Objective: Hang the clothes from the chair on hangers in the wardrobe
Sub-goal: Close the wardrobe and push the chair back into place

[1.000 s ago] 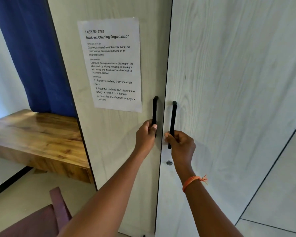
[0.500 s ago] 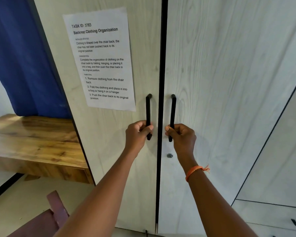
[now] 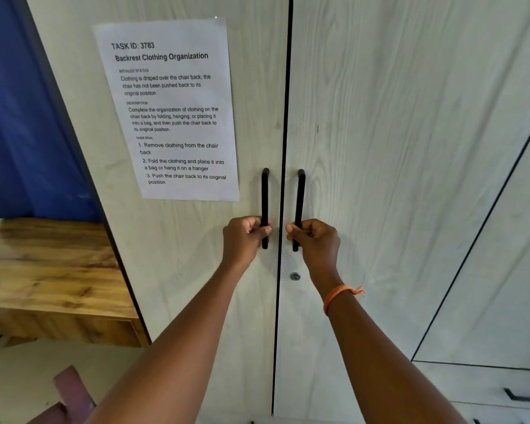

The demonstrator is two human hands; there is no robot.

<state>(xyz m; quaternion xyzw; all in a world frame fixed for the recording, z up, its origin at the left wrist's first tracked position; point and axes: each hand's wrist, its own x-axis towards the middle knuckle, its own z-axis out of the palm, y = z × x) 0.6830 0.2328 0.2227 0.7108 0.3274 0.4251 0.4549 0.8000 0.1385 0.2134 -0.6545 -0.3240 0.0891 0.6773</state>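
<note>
The left hand (image 3: 245,238) is gripping the lower end of the left handle (image 3: 264,197), fingers curled round the black bar. The right hand (image 3: 315,243) is clamping the right handle (image 3: 300,194) the same way, an orange thread (image 3: 338,293) lying round its wrist. Both wardrobe doors (image 3: 395,179) are standing nearly shut, a dark seam between them. A keyhole (image 3: 294,276) is sitting below the right handle. A printed sheet (image 3: 169,108) is hanging on the left door. A wooden desk (image 3: 43,270) is sitting at left, under a blue curtain (image 3: 22,117).
</note>
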